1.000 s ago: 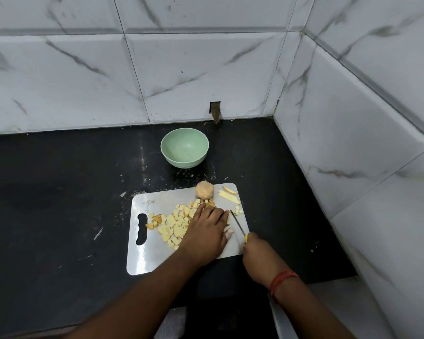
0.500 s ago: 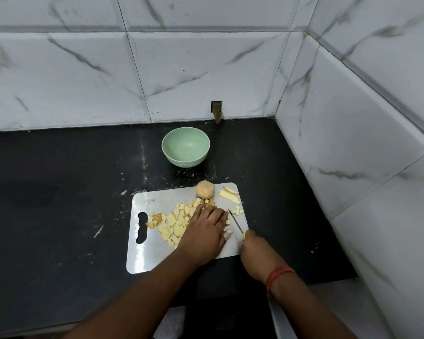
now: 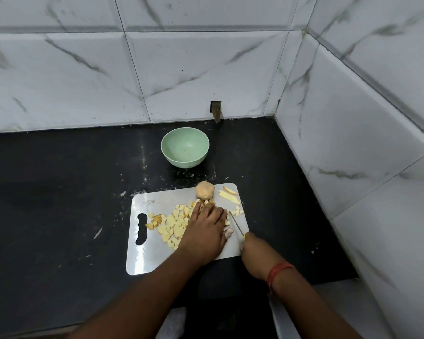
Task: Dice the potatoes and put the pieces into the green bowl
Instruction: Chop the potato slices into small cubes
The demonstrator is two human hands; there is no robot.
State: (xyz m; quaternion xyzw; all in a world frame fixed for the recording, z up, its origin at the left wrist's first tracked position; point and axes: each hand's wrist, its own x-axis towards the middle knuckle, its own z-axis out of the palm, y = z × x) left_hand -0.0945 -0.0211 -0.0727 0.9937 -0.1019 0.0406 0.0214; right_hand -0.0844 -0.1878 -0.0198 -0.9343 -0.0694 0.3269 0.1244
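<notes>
A steel cutting board [image 3: 152, 255] lies on the black counter. Several diced potato pieces [image 3: 173, 225] are spread over its middle. A whole unpeeled potato [image 3: 204, 190] sits at the board's far edge, with potato strips [image 3: 228, 196] to its right. My left hand [image 3: 205, 231] lies palm down over potato pieces on the board, fingers stretched forward; what is under it is hidden. My right hand [image 3: 256, 255] grips a knife [image 3: 236, 223] by its yellow handle, the blade angled onto the board just right of my left hand. The green bowl [image 3: 184, 146] stands beyond the board, nothing in it.
White marble-tiled walls [image 3: 353, 133] close off the back and right of the counter. A small hole [image 3: 216, 108] is cut in the back wall above the bowl. Crumbs and a scrap [image 3: 98, 233] lie on the counter left of the board.
Both hands stay at the same spot on the board. The knife blade shifts only slightly beside my left hand.
</notes>
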